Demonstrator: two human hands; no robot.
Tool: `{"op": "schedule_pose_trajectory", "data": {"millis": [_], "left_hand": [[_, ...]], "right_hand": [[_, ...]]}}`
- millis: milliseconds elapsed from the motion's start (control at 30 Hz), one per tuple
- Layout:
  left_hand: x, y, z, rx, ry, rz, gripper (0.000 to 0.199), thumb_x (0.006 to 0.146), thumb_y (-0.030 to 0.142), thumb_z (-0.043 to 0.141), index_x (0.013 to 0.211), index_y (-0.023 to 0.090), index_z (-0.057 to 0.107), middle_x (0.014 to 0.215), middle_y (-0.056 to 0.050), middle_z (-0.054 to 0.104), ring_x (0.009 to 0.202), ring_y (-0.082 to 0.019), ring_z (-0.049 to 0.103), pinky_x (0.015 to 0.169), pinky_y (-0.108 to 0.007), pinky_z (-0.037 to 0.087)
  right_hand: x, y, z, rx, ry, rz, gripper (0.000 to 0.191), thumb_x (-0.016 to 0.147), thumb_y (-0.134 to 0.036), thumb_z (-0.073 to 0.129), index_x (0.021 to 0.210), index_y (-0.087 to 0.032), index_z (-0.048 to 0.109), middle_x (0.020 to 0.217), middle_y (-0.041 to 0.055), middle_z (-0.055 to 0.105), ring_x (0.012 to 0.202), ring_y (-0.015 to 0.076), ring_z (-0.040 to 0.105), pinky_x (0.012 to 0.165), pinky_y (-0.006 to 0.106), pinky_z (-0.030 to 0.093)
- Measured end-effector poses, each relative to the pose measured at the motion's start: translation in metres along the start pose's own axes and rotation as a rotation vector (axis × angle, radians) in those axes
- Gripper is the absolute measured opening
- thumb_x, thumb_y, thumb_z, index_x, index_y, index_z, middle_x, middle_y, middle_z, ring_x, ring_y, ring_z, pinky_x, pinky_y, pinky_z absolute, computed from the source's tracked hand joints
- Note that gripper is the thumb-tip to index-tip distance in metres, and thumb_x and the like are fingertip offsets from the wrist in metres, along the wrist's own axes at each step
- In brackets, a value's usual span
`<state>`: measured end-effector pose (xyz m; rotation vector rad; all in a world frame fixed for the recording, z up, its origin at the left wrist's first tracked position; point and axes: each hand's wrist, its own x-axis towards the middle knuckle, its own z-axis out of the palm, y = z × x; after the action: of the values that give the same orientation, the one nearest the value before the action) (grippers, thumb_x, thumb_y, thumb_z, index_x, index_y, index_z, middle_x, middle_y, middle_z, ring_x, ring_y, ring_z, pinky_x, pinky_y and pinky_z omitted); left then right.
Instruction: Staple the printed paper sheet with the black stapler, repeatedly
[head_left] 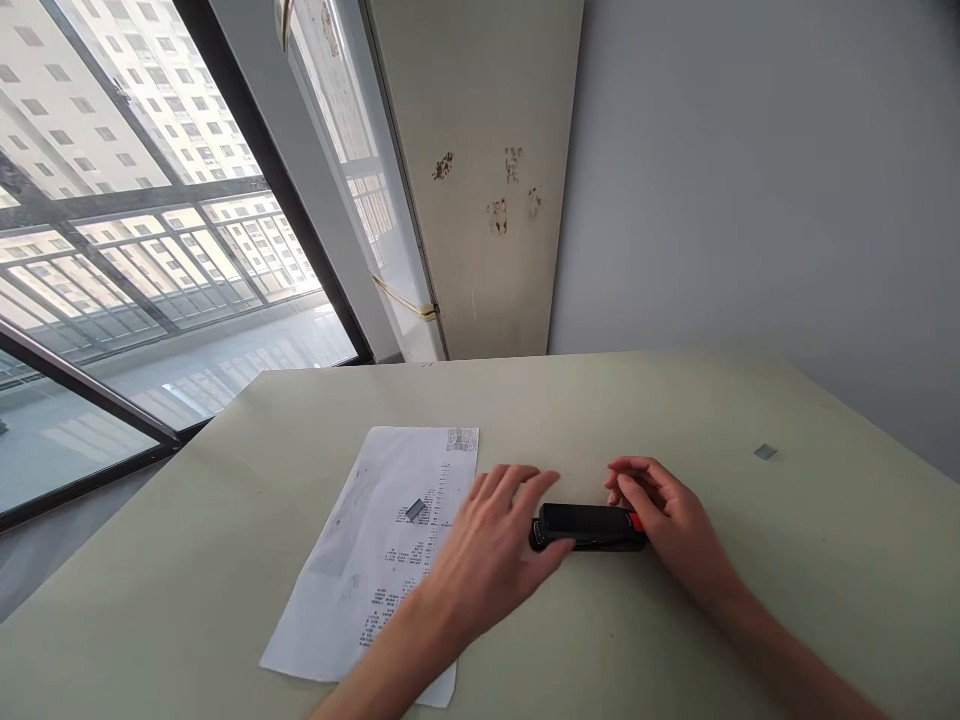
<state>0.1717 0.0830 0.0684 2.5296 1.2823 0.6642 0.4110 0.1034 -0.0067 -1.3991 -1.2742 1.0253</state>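
Observation:
A black stapler [589, 525] with a red patch at its right end lies on the pale green table [600, 640]. My left hand [499, 540] is at the stapler's left end, fingers apart, holding nothing. At the red end is my right hand [664, 510], its fingers curled together; whether anything small is between them is hidden. Printed paper [322, 610] lies to the left, partly under my left hand and forearm. On the paper rests a small grey strip of what look like staples [415, 510].
Another small grey piece [765, 452] lies on the table at the right. Beyond the table's far edge stand a stained beige panel [480, 280] and a grey wall [750, 200]. Large windows [150, 230] are on the left.

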Motion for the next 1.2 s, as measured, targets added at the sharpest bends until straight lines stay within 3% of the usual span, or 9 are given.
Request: {"op": "schedule_pose_trajectory", "data": {"millis": [133,267,367,533,700,867,1100,1200], "left_hand": [[-0.023,-0.022,-0.025,0.082,0.087,-0.125,0.04,0.098,0.041,0.067,0.134,0.03,0.055,0.133,-0.008,0.063,0.121,-0.029,0.062,0.099,-0.048,0.055],[-0.052,-0.05,-0.04,0.189,0.098,-0.277,0.039,0.097,0.05,0.066,0.13,0.03,0.058,0.132,-0.008,0.063,0.117,-0.031,0.063,0.092,-0.048,0.057],[-0.071,-0.07,-0.04,0.263,0.107,-0.393,0.036,0.099,0.053,0.06,0.125,0.028,0.061,0.13,-0.009,0.063,0.115,-0.032,0.064,0.089,-0.049,0.058],[-0.088,-0.09,-0.034,0.311,0.121,-0.455,0.036,0.099,0.056,0.057,0.118,0.026,0.066,0.127,-0.008,0.065,0.117,-0.033,0.063,0.094,-0.052,0.056],[-0.087,-0.099,-0.036,0.324,0.071,-0.494,0.035,0.1,0.056,0.055,0.111,0.026,0.07,0.125,-0.008,0.066,0.117,-0.033,0.062,0.097,-0.054,0.054],[-0.083,-0.103,-0.036,0.301,0.051,-0.428,0.032,0.106,0.048,0.045,0.104,0.025,0.067,0.12,-0.007,0.068,0.113,-0.03,0.062,0.094,-0.051,0.054],[-0.07,-0.091,-0.035,0.244,0.057,-0.376,0.026,0.108,0.043,0.041,0.107,0.025,0.061,0.114,-0.006,0.069,0.104,-0.028,0.066,0.088,-0.046,0.054],[-0.062,-0.085,-0.037,0.232,0.076,-0.363,0.026,0.109,0.043,0.04,0.109,0.025,0.059,0.115,-0.006,0.069,0.1,-0.027,0.067,0.085,-0.045,0.054]], "right_hand": [[-0.001,0.001,-0.001,-0.021,-0.004,0.008,0.031,0.099,-0.054,0.056,0.106,-0.025,0.065,0.097,0.0069,0.072,0.084,0.0227,0.068,0.073,0.035,0.058],[-0.003,-0.001,-0.002,-0.042,-0.009,0.029,0.03,0.1,-0.053,0.056,0.106,-0.025,0.065,0.098,0.0061,0.072,0.085,0.0223,0.068,0.073,0.034,0.057],[-0.003,-0.002,-0.002,-0.052,-0.009,0.046,0.031,0.1,-0.055,0.056,0.106,-0.026,0.065,0.098,0.0055,0.072,0.087,0.0222,0.068,0.073,0.033,0.057],[-0.004,-0.002,-0.002,-0.049,-0.006,0.033,0.034,0.099,-0.057,0.056,0.105,-0.025,0.065,0.097,0.0061,0.071,0.085,0.0222,0.068,0.073,0.033,0.058],[-0.004,-0.004,-0.002,-0.054,-0.006,0.022,0.035,0.098,-0.059,0.057,0.104,-0.025,0.066,0.095,0.0074,0.073,0.083,0.0233,0.069,0.069,0.033,0.058],[-0.005,-0.008,-0.001,-0.058,-0.023,0.025,0.033,0.098,-0.057,0.056,0.103,-0.026,0.066,0.094,0.007,0.072,0.082,0.0232,0.068,0.063,0.032,0.056],[-0.005,-0.005,-0.002,-0.102,-0.057,0.008,0.035,0.101,-0.057,0.049,0.104,-0.027,0.067,0.097,0.0058,0.073,0.09,0.0239,0.069,0.079,0.035,0.057],[-0.005,-0.005,-0.002,-0.107,-0.062,0.032,0.038,0.101,-0.059,0.047,0.103,-0.028,0.068,0.097,0.0062,0.073,0.092,0.0248,0.069,0.073,0.033,0.056]]}}
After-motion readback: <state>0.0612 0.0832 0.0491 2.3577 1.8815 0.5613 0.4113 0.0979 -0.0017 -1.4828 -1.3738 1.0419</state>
